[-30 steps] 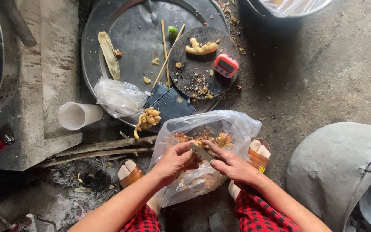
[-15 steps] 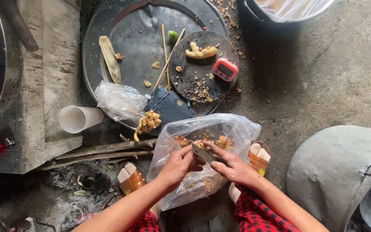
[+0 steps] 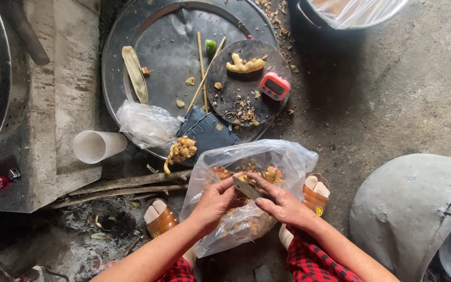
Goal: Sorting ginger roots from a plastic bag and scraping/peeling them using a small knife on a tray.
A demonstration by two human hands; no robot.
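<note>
Both hands over clear plastic bag of ginger on the floor, between the sandalled feet. Right hand grips a knife, blade toward the left hand, whose fingers close on a ginger piece. Vs. 1 s ago: hands barely shifted, same spot. Ginger root and red timer on round dark board, unmoved. White cup at tray's lower left edge, unchanged.

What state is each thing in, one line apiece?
Left hand: grip closed on a ginger piece.
Right hand: grip closed on the knife.
Plastic bag: open, holding ginger.
White cup: on its side.
Ginger root: whole, on the dark board.
</note>
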